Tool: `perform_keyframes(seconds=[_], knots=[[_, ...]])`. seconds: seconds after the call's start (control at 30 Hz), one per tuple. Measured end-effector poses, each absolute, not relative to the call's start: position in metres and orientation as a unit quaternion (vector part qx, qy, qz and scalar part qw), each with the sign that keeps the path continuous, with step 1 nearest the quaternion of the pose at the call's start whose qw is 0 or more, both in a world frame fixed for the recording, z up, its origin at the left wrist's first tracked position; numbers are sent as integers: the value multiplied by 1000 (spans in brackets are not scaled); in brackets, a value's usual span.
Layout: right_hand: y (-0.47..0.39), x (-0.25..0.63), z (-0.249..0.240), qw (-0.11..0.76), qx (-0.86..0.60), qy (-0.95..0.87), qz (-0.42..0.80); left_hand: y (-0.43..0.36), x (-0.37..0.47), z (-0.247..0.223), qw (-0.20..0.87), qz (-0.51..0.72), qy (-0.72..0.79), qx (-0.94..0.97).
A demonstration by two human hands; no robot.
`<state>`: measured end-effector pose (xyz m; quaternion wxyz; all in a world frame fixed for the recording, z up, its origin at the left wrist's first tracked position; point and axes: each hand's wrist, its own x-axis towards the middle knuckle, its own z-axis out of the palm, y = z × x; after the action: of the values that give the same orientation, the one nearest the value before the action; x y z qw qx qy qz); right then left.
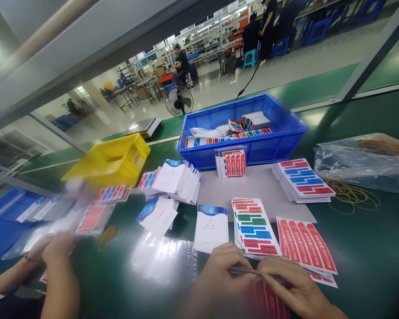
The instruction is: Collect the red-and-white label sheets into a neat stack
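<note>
Here, both your hands pinch one thin, flat plastic sleeve (252,274).
Your left hand (221,277) and right hand (294,285) grip it just below the red-striped label sheet (306,243) on the green table (369,257).

Blue crate (279,137) at twelve o'clock; yellow bin (111,161) at ten. Green tabletop (369,248). Sticker sheets (254,227): red, green, blue stripes. Red-striped sheet (306,243) at three. White booklet (212,228), blue top band. Grey mat (216,188).

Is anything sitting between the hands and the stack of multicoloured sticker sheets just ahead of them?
Nothing visible. The left hand and right hand pinch a thin sheet right at the near edge of the multicoloured sticker stack; no object lies between.
</note>
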<state>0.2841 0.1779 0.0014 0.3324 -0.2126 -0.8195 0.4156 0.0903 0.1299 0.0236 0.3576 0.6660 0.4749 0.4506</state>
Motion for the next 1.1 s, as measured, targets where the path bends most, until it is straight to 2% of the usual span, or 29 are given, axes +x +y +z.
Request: perform_keyframes(seconds=[0.2,0.33,0.5,0.7,0.8,0.97,1.1], knots=[[182,291,8,338,-300,-758,469,131,86,35,317,491,477,656],[183,293,12,283,-312,-748,513,131,84,40,286,508,446,679],[182,296,15,218,-319,-785,483,130,78,38,280,534,435,669],[225,303,54,331,-336,-744,474,131,59,13,295,583,442,615],[282,292,77,417,-349,-743,391,132,52,9,279,582,451,616],[366,253,100,492,-364,-719,330,134,51,16,242,574,469,626],[338,245,146,540,-327,-720,289,135,50,18,221,576,489,616]])
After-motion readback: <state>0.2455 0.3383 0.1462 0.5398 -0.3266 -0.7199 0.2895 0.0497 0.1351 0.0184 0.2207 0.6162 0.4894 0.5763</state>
